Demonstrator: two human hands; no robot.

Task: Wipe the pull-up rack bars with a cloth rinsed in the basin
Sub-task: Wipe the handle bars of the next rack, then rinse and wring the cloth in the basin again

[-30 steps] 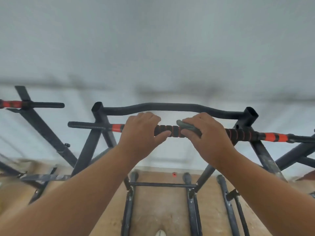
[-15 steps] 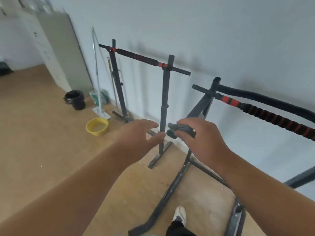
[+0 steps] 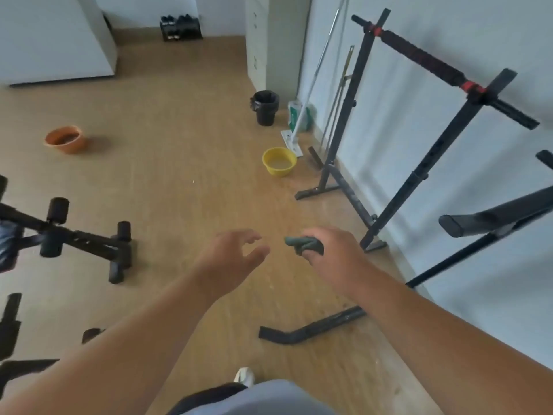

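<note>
My right hand (image 3: 335, 256) grips a dark green cloth (image 3: 302, 244), whose bunched end sticks out past my fingers. My left hand (image 3: 232, 256) hovers beside it with loosely spread fingers and holds nothing. A yellow basin (image 3: 279, 161) with water sits on the wooden floor ahead, near the wall. A black pull-up rack (image 3: 425, 73) with red bands on its top bar stands against the wall on the right. The end of the nearer rack's bar (image 3: 490, 220) juts in at the right edge.
An orange basin (image 3: 64, 139) sits far left on the floor. A black bucket (image 3: 264, 107), a mop (image 3: 291, 142) and a green-white bottle (image 3: 294, 113) stand by the wall. Black exercise equipment (image 3: 86, 238) lies at left. A rack foot (image 3: 311, 327) crosses the floor near my shoe (image 3: 244, 375).
Both hands left the nearer rack's padded bar and came down. My view swung left and down to the floor and the yellow basin. The cloth stayed in my right hand.
</note>
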